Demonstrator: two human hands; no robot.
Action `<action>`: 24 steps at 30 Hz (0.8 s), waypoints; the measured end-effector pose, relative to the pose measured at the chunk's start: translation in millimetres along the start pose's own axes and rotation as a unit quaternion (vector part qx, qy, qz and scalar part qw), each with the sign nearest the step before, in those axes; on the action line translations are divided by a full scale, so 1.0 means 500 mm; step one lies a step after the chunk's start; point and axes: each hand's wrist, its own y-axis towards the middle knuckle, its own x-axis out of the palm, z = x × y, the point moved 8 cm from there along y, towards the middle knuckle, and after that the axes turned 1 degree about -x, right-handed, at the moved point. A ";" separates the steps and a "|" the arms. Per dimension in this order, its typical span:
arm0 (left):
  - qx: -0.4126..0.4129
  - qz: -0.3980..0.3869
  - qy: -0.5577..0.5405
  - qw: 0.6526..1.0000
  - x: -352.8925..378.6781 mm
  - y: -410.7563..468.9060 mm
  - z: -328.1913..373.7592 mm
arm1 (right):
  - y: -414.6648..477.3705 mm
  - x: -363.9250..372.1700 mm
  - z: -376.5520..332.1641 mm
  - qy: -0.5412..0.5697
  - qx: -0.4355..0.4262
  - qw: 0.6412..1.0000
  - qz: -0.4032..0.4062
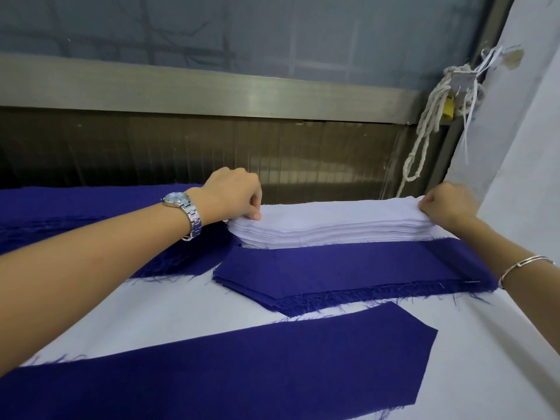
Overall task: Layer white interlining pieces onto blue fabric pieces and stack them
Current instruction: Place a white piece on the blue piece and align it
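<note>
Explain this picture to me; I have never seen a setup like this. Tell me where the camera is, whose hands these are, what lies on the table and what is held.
There is no machine here: a person works with two bare hands, and the one picture comes from a camera worn on the head, looking forward and down. On the white-covered table lies a stack of white interlining pieces. In front of it, nearer the person, lies a stack of blue fabric pieces, and nearest of all a single blue fabric piece lying flat. More blue fabric lies at the left. The left hand, with a wristwatch, pinches the left end of the white stack; the right hand, with a bracelet, pinches its right end. How many layers they hold cannot be told.
</note>
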 end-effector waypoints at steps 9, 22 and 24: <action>0.004 -0.012 0.001 1.000 0.013 0.011 -0.012 | -0.001 -0.008 0.005 0.151 -0.092 0.984 -0.036; 0.006 -0.040 -0.005 0.999 0.027 0.021 -0.017 | -0.005 -0.019 -0.012 0.130 -0.174 0.976 -0.010; 0.006 -0.045 -0.006 0.999 0.029 0.022 -0.017 | -0.006 -0.018 -0.012 0.111 -0.195 0.974 -0.013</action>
